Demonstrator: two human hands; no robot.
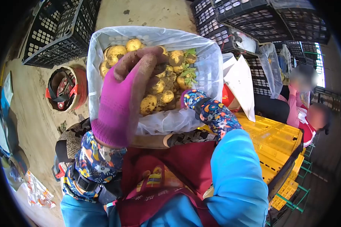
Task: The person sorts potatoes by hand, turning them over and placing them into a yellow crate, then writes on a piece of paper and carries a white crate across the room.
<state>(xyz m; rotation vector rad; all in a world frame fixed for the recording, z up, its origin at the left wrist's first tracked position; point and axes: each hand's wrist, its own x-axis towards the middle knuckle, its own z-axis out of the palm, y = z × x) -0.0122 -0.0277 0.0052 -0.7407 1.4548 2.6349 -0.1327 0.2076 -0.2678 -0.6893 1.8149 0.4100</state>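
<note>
Concrete floor [147, 11] ringed with black crates [60, 30], bag-lined box [212, 68] of potatoes [155, 87] before you, your left hand [119, 102] over them, fingers [140, 64] stretched flat, holding nothing, your right hand [188, 99] dipped inside, fingers hidden, grip unclear.

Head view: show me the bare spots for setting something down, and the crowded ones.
Bare concrete floor runs between the black crate at left and the stacked black crates at right, and beside the red bucket. Crowded: the lined crate brims with potatoes; yellow crates fill the right.

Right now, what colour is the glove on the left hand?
Magenta knit glove, fingertips muddy; head view.
</note>
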